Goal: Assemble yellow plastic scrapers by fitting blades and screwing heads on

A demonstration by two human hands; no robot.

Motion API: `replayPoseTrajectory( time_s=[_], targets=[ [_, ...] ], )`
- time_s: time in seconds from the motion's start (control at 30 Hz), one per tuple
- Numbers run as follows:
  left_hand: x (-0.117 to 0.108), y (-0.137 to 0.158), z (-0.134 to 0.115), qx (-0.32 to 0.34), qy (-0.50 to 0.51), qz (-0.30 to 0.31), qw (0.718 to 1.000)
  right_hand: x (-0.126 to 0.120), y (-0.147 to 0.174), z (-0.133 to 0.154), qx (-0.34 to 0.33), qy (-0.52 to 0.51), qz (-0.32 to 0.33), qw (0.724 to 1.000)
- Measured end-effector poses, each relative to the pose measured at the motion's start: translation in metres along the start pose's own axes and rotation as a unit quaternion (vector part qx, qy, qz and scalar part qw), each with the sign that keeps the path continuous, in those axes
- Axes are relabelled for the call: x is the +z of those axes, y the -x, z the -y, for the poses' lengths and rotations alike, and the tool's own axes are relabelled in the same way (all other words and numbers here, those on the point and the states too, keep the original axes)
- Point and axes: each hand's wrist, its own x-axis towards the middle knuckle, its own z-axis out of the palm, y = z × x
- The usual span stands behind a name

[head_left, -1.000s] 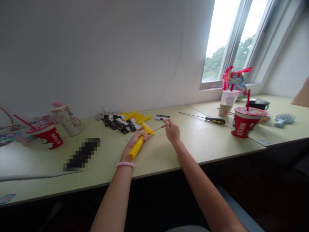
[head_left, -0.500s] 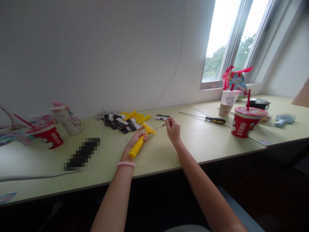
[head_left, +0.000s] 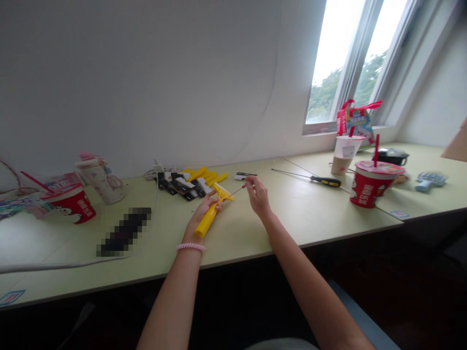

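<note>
My left hand [head_left: 206, 208] is wrapped around a yellow scraper [head_left: 206, 221], its T-shaped head pointing away to the right and its thick handle toward me. Pinched in the fingers of my right hand [head_left: 257, 195] is a small screwdriver [head_left: 238, 191] with a thin shaft. Its handle is mostly hidden by my fingers, with a bit of red showing. The shaft's tip meets the scraper's head. Just behind lie several yellow handles [head_left: 218, 179] and a pile of black-and-white packets [head_left: 182, 186]. Another such packet [head_left: 245, 175] lies beyond my right hand.
A larger black-and-yellow screwdriver [head_left: 326, 181] lies to the right, near a red cup [head_left: 377, 184] and a paler cup [head_left: 345, 154]. On the left stand another red cup [head_left: 75, 204] and a pink-lidded bottle [head_left: 100, 180]. A blurred-out dark object [head_left: 124, 232] lies on the desk [head_left: 306, 218].
My right hand has shifted slightly left toward the scraper, and its fingers have changed position on the small screwdriver. My left hand and the scraper have hardly moved.
</note>
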Motion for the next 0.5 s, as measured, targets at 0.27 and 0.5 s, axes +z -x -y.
replayPoseTrajectory(
  time_s=[0.27, 0.5],
  targets=[
    [0.001, 0.0001, 0.0002, -0.006, 0.005, -0.001, 1.0, -0.0064, -0.0004, 0.0042, 0.071, 0.099, -0.079, 0.989],
    [0.0033, 0.0028, 0.001, -0.008, -0.028, 0.013, 0.999, -0.01, -0.0001, -0.0002, 0.086, 0.222, -0.068, 0.969]
  ],
)
